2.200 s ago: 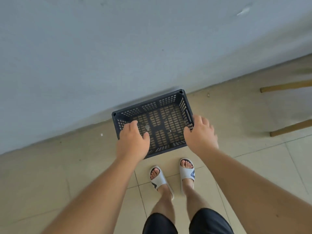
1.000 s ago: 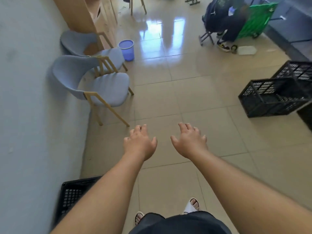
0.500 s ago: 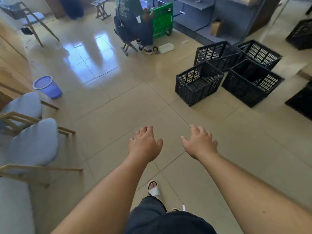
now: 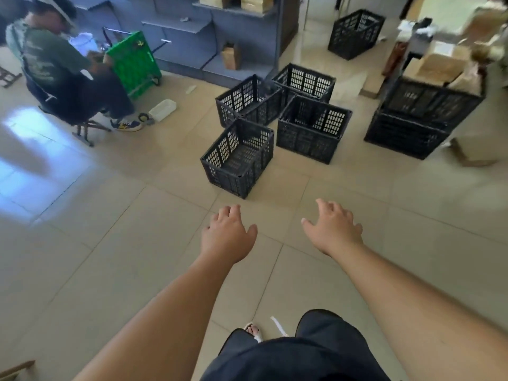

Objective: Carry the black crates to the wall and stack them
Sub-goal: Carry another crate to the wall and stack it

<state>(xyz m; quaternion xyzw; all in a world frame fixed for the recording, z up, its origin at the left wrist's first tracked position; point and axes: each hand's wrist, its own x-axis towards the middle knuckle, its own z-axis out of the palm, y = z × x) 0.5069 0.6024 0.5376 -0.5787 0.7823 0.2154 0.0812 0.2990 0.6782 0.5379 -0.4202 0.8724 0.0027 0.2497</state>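
Left hand (image 4: 226, 237): held out over the floor (image 4: 110, 243), palm down. Its fingers (image 4: 230, 211) are loose and a bit spread, holding nothing.
Right hand (image 4: 334, 229): held out beside the left hand, fingers wide, holding nothing.
Nearest crate (image 4: 237, 158): black, on the floor at 12 o'clock from the left hand. It is near, but no hand touches it. Its open top faces up.
Middle crate (image 4: 313, 127): on the floor at 1 o'clock, close to the nearest crate.
Back crates: left back crate (image 4: 248, 101) and right back crate (image 4: 305, 81) sit close together behind those two.
Stack: at 2 o'clock, the top crate (image 4: 431, 99) sits on the bottom crate (image 4: 406, 133). Brown boxes (image 4: 439, 67) poke out of the top one.
Far crate (image 4: 354, 33): alone, far off at 1 o'clock.
Seated person (image 4: 55, 64): at 10 o'clock, beside a green cart (image 4: 134, 61).
Shelves (image 4: 192, 26): grey, at 11 o'clock, behind the crates.
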